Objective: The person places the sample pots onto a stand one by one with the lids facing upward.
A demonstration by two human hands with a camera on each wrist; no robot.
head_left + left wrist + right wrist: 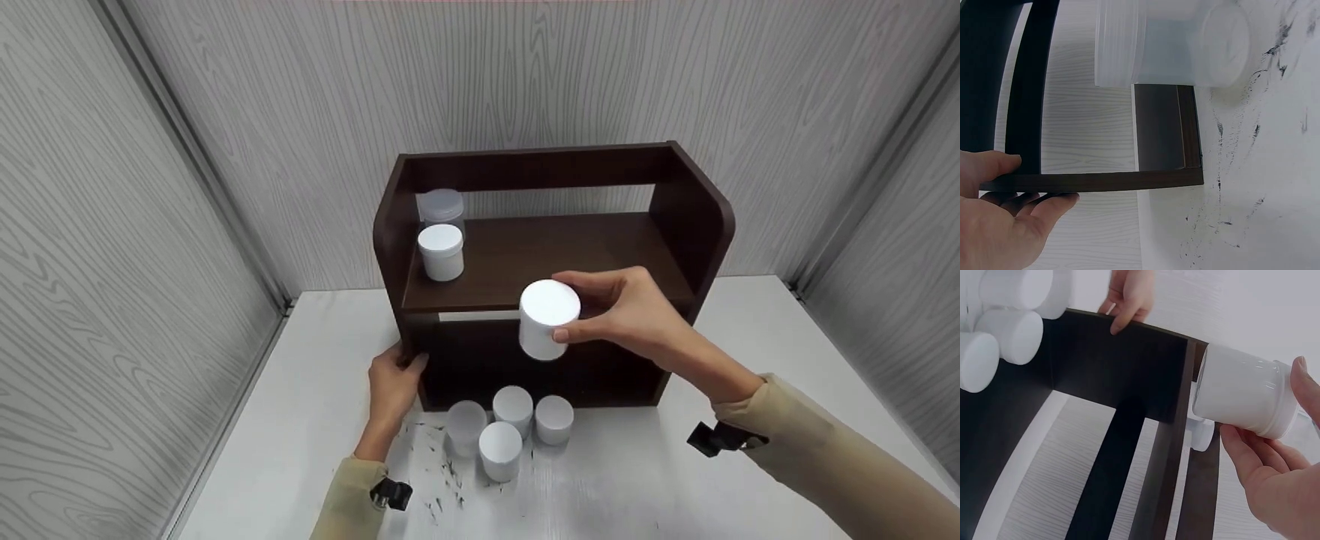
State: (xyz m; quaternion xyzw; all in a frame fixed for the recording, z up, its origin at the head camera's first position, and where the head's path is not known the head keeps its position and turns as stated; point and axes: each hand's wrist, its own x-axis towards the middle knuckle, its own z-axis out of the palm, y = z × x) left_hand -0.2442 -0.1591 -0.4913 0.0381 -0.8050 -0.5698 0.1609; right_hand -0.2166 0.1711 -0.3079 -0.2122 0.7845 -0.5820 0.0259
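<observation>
A white lidded jar (541,330) is held up in front of the dark brown shelf (555,259), pinched between the thumb and fingers of my right hand (637,315). In the right wrist view that jar (1241,391) lies across the fingers. My left hand (394,382) grips the shelf's left side panel; in the left wrist view its thumb and fingers (1053,208) close round the panel edge. On the upper board, at the left end, a white jar (442,255) stands in front of a translucent jar (444,206).
On the white table (600,487), just before the shelf, several more jars are grouped: a translucent one (466,427) and white ones (500,450). Dark scuff marks (450,472) streak the tabletop. Wood-grain panels (525,75) rise behind and at both sides.
</observation>
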